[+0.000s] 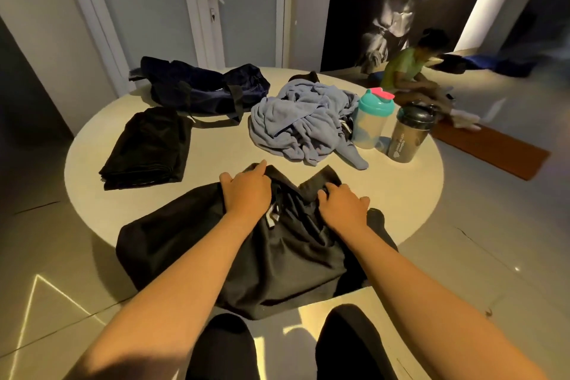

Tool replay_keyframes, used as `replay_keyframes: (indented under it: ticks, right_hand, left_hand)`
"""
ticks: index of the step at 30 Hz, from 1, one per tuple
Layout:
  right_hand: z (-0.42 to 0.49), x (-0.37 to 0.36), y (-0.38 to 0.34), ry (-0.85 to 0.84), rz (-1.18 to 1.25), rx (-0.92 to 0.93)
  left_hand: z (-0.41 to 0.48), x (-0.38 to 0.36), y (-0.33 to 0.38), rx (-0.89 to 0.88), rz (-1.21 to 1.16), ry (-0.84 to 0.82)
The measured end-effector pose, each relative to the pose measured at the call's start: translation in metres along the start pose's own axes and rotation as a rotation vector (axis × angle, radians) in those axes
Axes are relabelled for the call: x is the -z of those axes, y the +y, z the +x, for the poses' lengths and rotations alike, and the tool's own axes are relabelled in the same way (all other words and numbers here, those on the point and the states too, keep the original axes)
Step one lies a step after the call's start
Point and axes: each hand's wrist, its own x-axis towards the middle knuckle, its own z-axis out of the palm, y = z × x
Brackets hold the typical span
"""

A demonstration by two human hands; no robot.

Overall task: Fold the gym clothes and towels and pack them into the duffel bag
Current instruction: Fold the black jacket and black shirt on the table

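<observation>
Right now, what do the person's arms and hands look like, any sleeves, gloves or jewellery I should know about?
The left forearm and right forearm are bare to the frame edge, with no sleeves in view. The left hand and right hand wear no gloves; no watch, ring or wristband shows.

Nearer than the crumpled blue towel [296, 120], the fingertips of the left hand [246, 191] and the right hand [342, 203] sink into folds of the black garment [191, 234] they grip, so how far they reach cannot be told. The garment's near end drops over the table [401, 182] rim, partly behind the forearms, which the bottom edge cuts off. Behind the towel a dark scrap peeks out, mostly buried. At the towel's right side, dark straps (perhaps a bag's) are wedged against the teal shaker [371, 120]. Right of that, the print on the dark shaker [410, 136] is too small to read. Beyond the towel to the right, a person [404, 66] is blurred.
</observation>
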Motion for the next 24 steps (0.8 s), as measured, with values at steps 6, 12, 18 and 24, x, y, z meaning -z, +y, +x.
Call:
replay_keyframes:
  ticks: [6, 12, 18, 24]
  right_hand:
    - [-0.059, 0.02, 0.009, 0.286, 0.051, -0.045]
    - [-0.075, 0.018, -0.001, 0.002, 0.326, 0.286]
    - [-0.077, 0.037, 0.027, 0.066, 0.052, 0.0]
    - [-0.061, 0.047, 0.035, 0.374, 0.086, -0.02]
  left_hand:
    - [-0.046, 0.002, 0.007, -0.228, -0.082, -0.295]
    - [-0.08, 0.001, 0.022, -0.355, -0.749, -0.143]
    - [-0.08, -0.007, -0.01, -0.193, -0.329, 0.038]
    - [-0.069, -0.013, -0.009, -0.215, -0.4, -0.042]
